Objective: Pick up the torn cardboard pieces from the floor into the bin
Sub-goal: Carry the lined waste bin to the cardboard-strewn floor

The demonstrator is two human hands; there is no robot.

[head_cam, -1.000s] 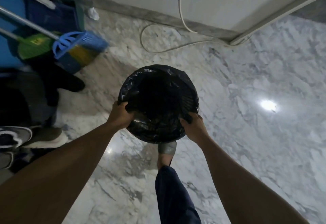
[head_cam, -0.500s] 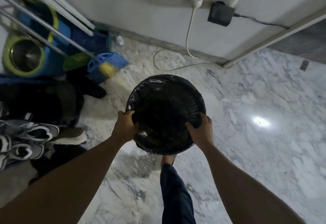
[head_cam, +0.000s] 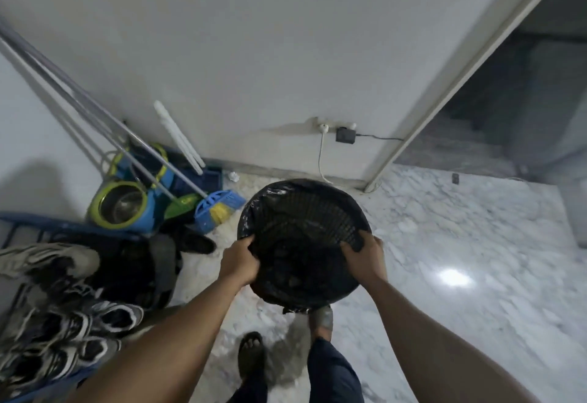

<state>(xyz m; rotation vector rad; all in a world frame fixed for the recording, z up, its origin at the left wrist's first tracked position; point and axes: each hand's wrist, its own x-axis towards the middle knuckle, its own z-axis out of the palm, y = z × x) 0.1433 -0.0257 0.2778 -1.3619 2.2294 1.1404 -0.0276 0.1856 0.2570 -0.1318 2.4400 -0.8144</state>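
Marble floor (head_cam: 444,259), no cardboard visible | bin (head_cam: 303,237) lifted higher, carried | left hand (head_cam: 238,264), right hand (head_cam: 365,258) clasped rim | contents possibly cardboard

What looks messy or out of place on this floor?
A crumpled white scrap lies loose at the wall's foot, beside the blue broom. Shoes sit heaped at the left. No cardboard shows on the floor. Both hands, left and right, grip the bin.

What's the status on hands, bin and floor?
Left hand and right hand both gripping bin rim. Bin lined black, held up. No cardboard visible on floor.
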